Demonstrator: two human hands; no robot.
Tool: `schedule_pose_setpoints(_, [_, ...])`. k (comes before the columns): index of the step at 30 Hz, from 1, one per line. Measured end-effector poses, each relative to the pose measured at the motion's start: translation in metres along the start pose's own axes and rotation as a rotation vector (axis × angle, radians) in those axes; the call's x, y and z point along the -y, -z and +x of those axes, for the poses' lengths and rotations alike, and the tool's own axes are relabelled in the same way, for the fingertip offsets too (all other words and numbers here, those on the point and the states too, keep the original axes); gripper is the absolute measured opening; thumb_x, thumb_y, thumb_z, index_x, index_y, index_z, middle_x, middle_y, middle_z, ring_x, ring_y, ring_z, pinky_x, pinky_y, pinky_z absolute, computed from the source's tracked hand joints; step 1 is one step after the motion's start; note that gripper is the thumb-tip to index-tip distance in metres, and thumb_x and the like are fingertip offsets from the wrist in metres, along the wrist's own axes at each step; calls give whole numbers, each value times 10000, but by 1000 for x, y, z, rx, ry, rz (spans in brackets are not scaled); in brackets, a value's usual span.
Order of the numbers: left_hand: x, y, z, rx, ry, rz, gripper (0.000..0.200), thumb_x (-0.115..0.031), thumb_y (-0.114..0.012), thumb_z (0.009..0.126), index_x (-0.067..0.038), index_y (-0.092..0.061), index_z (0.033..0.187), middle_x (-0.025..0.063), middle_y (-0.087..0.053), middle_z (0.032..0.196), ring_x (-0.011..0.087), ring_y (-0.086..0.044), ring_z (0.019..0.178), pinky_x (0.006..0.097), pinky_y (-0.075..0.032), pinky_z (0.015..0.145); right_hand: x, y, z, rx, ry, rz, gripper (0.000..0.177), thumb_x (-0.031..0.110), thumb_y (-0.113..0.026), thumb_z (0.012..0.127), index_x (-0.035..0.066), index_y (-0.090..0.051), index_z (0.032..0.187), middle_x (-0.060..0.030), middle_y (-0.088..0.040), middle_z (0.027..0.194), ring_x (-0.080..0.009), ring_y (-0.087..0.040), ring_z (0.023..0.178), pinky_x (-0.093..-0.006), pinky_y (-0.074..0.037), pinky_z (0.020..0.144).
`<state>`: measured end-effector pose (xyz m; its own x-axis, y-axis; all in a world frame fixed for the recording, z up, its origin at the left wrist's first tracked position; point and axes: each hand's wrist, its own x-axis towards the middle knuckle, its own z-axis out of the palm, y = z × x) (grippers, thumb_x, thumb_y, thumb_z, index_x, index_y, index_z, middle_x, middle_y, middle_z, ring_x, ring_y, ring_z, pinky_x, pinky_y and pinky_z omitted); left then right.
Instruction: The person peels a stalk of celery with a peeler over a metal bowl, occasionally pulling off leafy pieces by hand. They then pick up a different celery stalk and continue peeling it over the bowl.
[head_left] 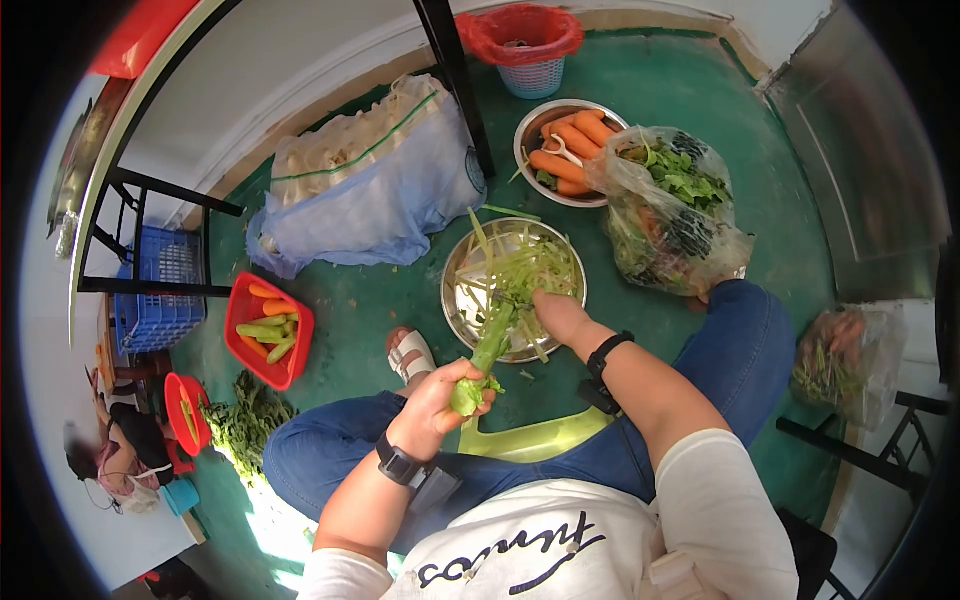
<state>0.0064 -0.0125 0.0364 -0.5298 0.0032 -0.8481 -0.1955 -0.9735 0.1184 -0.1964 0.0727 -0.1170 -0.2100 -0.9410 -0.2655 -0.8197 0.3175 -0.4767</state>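
Note:
My left hand (pixel 440 400) is wrapped round the lower end of a green celtuce stalk (pixel 491 345), which slants up and away over a steel basin (pixel 452 305). Long pale-green peel strips (pixel 535 262) lie heaped in that basin, some poking over its rim. My right hand (pixel 562 316) is closed beside the far end of the stalk, above the basin's right side. What its fingers hold is hidden.
Beyond stand a steel bowl of carrots (pixel 572 140) with a white peeler (pixel 566 150) and a plastic bag of leafy greens (pixel 680 215). To the left are a large bulging sack (pixel 370 185), a red basin (pixel 304 350) and loose leaves (pixel 245 420). Another person (pixel 125 440) sits far left.

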Motion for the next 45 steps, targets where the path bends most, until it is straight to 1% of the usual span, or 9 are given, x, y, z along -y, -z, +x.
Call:
schedule_pose_setpoints(8, [5,4,2,81,-7,57,163,-69,-525,725,13,-479,858,131,-531,780,224,-554,607,315,-460,506,-4,-5,1,-185,77,-8,96,80,-465,751,0,-433,793,-178,-568,671,-329,-578,646,-398,-460,567])
schedule_pose_setpoints(17, [5,2,-2,129,0,77,183,-83,-522,727,11,-488,880,106,-538,788,203,-569,612,306,-472,528,-12,4,4,-157,-212,29,87,60,-481,738,16,-461,811,-179,-577,690,-325,-584,679,-394,-464,600])
schedule_pose_setpoints(20, [6,1,-3,105,-41,129,179,-87,-522,728,5,-488,877,104,-532,791,198,-560,620,302,-464,532,-7,9,1,-230,-148,90,119,93,-497,748,12,-429,804,-192,-563,656,-346,-567,632,-406,-461,569])
schedule_pose_setpoints(22, [1,-3,-4,39,-65,158,185,-87,-524,726,4,-486,882,104,-527,792,199,-558,613,299,-457,518,-3,9,1,-198,91,9,128,93,-512,731,17,-433,796,-186,-561,650,-338,-568,624,-400,-462,568])
schedule_pose_setpoints(26, [-1,-4,-6,40,-40,101,266,-50,-510,704,22,-483,959,127,-533,847,209,-530,636,308,-423,520,-4,3,2,-253,88,-18,127,93,-516,721,19,-437,790,-174,-565,663,-326,-571,622,-393,-464,569])
schedule_pose_setpoints(35, [6,-9,-14,98,-37,107,203,-86,-528,721,11,-476,892,103,-521,795,200,-558,620,296,-450,505,-28,-6,5,-189,-199,-88,104,42,-450,758,20,-459,859,-174,-589,762,-294,-599,721,-367,-484,604])
schedule_pose_setpoints(41, [9,3,-2,60,-45,149,193,-157,-519,798,-21,-482,929,86,-544,788,188,-565,589,285,-460,450,-30,-3,10,-150,-402,146,162,137,-486,782,-5,-449,850,-239,-573,737,-375,-566,730,-437,-456,647])
schedule_pose_setpoints(43, [8,9,9,31,-82,130,190,-184,-492,835,-24,-487,938,81,-549,779,193,-566,585,284,-462,433,-17,1,8,-168,-357,160,181,148,-497,780,-7,-447,857,-241,-568,730,-380,-560,719,-444,-449,640])
schedule_pose_setpoints(45, [8,14,18,77,-182,226,198,-180,-463,854,-32,-458,986,93,-535,796,221,-566,615,326,-492,513,-2,6,7,-169,-304,175,200,160,-508,778,-10,-446,863,-242,-564,724,-385,-554,708,-452,-442,634])
